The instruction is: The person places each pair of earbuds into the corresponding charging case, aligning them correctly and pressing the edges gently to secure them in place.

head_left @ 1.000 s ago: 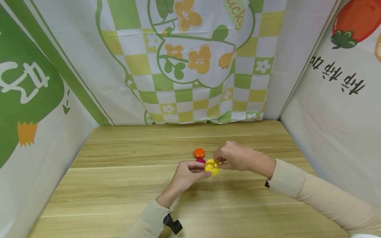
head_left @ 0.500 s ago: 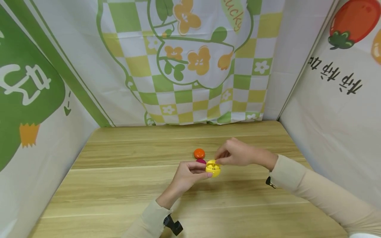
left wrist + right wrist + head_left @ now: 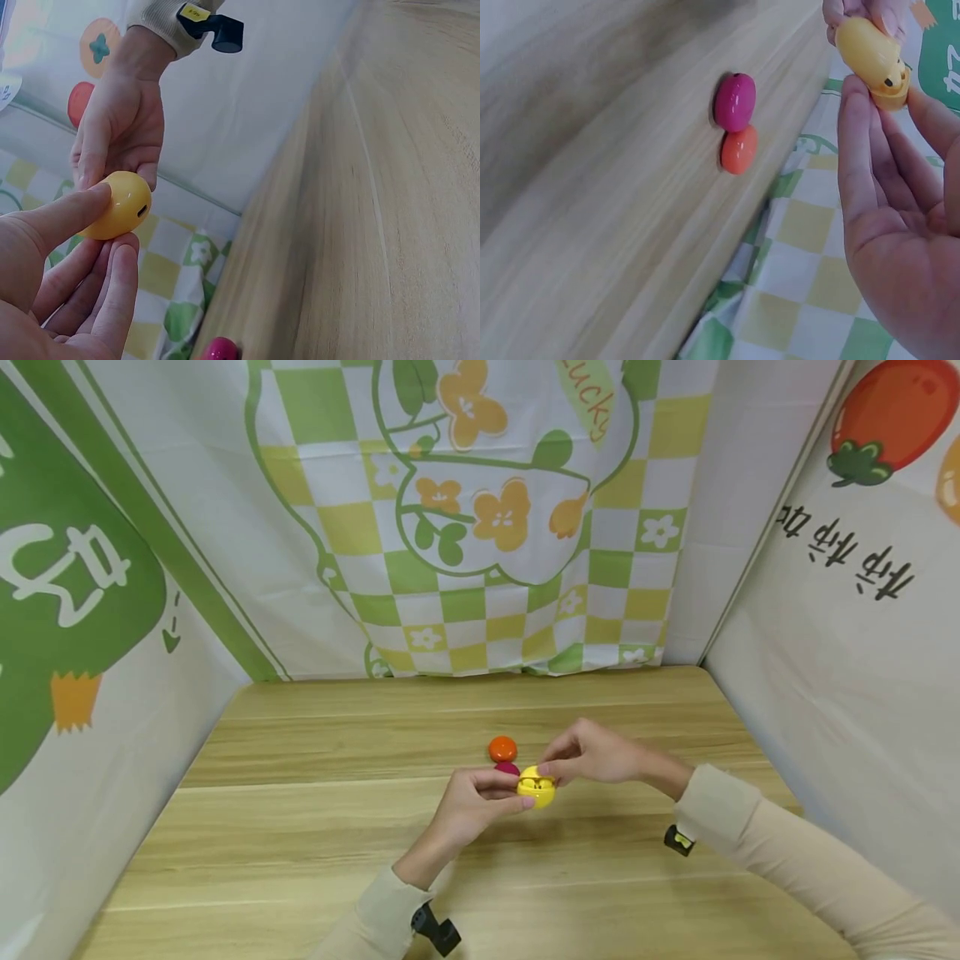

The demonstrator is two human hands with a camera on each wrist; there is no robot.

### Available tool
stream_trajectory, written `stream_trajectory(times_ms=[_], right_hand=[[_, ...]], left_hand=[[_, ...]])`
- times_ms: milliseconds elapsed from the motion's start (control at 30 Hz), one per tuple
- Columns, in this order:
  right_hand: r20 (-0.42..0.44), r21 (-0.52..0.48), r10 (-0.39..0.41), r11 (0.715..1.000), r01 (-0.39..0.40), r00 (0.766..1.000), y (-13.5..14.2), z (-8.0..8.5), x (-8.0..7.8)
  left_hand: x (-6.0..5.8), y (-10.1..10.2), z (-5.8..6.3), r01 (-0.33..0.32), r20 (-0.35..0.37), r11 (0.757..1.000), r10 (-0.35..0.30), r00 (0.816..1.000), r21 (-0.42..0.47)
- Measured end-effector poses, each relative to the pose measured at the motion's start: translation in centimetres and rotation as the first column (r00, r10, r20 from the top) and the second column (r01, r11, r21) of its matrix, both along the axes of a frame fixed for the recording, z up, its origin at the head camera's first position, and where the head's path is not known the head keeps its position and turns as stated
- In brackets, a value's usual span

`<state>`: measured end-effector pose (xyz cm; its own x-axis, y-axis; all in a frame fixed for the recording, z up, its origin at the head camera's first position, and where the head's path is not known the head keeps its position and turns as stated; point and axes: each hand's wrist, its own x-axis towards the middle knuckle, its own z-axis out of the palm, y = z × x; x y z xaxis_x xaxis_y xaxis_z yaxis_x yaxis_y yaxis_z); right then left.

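Note:
A glossy yellow earbud case point(image 3: 537, 796) is held up over the table, its lid partly raised and yellow earbuds showing inside. My left hand point(image 3: 467, 803) grips the case's lower half between thumb and fingers. At the upper right of the case, my right hand point(image 3: 600, 753) pinches the lid with thumb and fingertips. In the left wrist view, the underside of the earbud case point(image 3: 126, 206) has a small dark slot. From the right wrist, dark spots show in the gap of the earbud case point(image 3: 870, 54).
Just behind the hands, a magenta rounded case point(image 3: 736, 103) and an orange one point(image 3: 739, 150) lie close together on the wooden table point(image 3: 300, 852). A green-and-yellow checked cloth point(image 3: 461, 602) hangs at the table's back edge. Printed white walls stand on both sides.
My right hand has shifted its fingers on the lid and come slightly lower. The lid's gap has become narrower. My left hand keeps its grip nearly in place.

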<state>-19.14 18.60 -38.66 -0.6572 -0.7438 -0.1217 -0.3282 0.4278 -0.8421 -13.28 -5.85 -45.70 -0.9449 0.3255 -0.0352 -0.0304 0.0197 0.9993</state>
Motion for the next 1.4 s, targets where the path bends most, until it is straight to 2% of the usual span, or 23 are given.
stream_trajectory(times_ms=[100,333,533,800,867,967,1100,1233,1400], right_hand=[[-0.029,-0.035,-0.024,0.999,0.023,0.999,0.0,-0.7,0.2],[-0.159,-0.086,-0.063,0.995,0.050,0.985,0.1,-2.1,0.9],[-0.192,-0.136,-0.139,0.984,0.114,0.971,0.0,-3.2,1.9],[-0.283,-0.168,-0.245,0.965,0.204,0.927,-0.5,-5.0,3.7],[-0.267,-0.173,-0.272,0.957,0.232,0.925,-0.7,-5.5,4.1],[-0.197,-0.177,-0.307,0.945,0.274,0.931,-1.2,-6.2,4.6],[-0.065,-0.177,-0.331,0.932,0.315,0.941,-1.9,-7.0,4.9],[0.045,-0.154,-0.364,0.918,0.366,0.930,-2.4,-7.5,5.0],[0.127,-0.109,-0.397,0.905,0.410,0.909,-2.9,-8.2,4.7]], left_hand=[[0.1,-0.1,-0.1,0.002,-0.002,1.000,-0.002,1.000,-0.001],[0.1,-0.2,-0.4,-0.009,0.010,1.000,0.009,1.000,-0.009],[0.2,-0.3,-0.5,-0.018,0.019,1.000,0.019,1.000,-0.018],[0.4,-0.7,-1.2,-0.005,0.028,0.999,0.006,1.000,-0.041],[0.4,-1.0,-1.4,-0.012,0.033,0.999,0.013,0.999,-0.037],[0.4,-1.5,-1.6,-0.033,0.040,0.999,0.034,0.999,-0.039],[0.4,-1.9,-1.9,-0.052,0.039,0.996,0.055,0.998,-0.066],[0.3,-2.0,-2.2,-0.057,0.035,0.993,0.061,0.998,-0.105],[0.2,-2.2,-2.5,-0.057,0.007,0.981,0.059,0.998,-0.183]])
